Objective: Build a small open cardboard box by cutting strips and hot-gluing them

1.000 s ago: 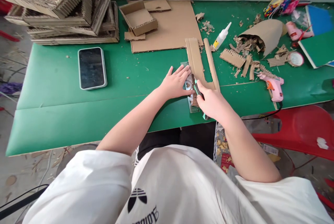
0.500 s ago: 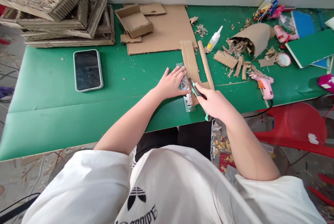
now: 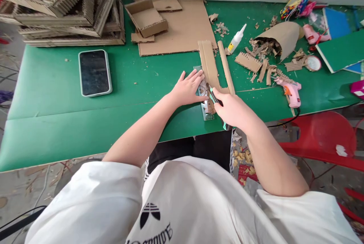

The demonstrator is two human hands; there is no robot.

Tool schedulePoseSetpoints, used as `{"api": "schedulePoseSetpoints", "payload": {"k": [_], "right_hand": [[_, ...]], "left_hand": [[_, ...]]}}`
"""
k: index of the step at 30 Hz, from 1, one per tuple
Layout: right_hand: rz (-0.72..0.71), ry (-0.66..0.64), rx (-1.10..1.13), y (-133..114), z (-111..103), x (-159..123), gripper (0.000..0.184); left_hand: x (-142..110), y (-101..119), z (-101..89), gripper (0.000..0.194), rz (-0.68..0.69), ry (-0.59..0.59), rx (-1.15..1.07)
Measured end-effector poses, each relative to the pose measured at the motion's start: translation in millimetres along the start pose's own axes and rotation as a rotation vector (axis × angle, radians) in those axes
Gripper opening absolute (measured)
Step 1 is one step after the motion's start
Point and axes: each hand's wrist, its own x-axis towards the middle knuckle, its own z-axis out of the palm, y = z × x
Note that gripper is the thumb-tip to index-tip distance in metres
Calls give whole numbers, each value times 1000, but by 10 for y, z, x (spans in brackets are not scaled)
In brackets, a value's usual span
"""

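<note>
My left hand (image 3: 190, 88) lies flat with its fingers spread, pressing a clear plastic ruler (image 3: 208, 116) with cut-out shapes onto the green tabletop. Along the ruler's right side runs a strip of cardboard (image 3: 209, 60), partly covered by the ruler and my hands. My right hand (image 3: 231, 108) is wrapped round a black and green utility knife (image 3: 215, 98). The knife's tip points away from me, down at the cardboard close to the ruler's edge; the blade itself is too small to make out. A narrow cardboard strip (image 3: 225, 66) lies just right of the wider one.
Stacked corrugated cardboard frames (image 3: 71, 41) stand at the back left, near a phone (image 3: 95, 72). A small cardboard box (image 3: 148, 18) rests on a larger sheet (image 3: 187, 28). To the right are a glue bottle (image 3: 237, 39), cardboard scraps (image 3: 248, 62) and a pink glue gun (image 3: 291, 91).
The view has shifted slightly, so the table items appear a little higher. Both hands, the ruler and the knife stay in nearly the same place on the cardboard.
</note>
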Motion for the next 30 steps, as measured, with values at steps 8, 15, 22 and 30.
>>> {"api": "schedulePoseSetpoints", "payload": {"k": [8, 15, 22, 30], "right_hand": [[6, -7, -31, -4, -30, -93, 60], [24, -18, -61, -22, 8, -94, 61], [5, -20, -96, -4, 21, -186, 59], [-8, -13, -152, -5, 87, -239, 61]], "left_hand": [[-2, 1, 1, 81, -10, 16, -16], [-7, 14, -1, 80, -11, 31, -16], [-3, 6, 13, 79, -9, 29, -11], [-5, 12, -2, 84, -16, 19, -16]]}}
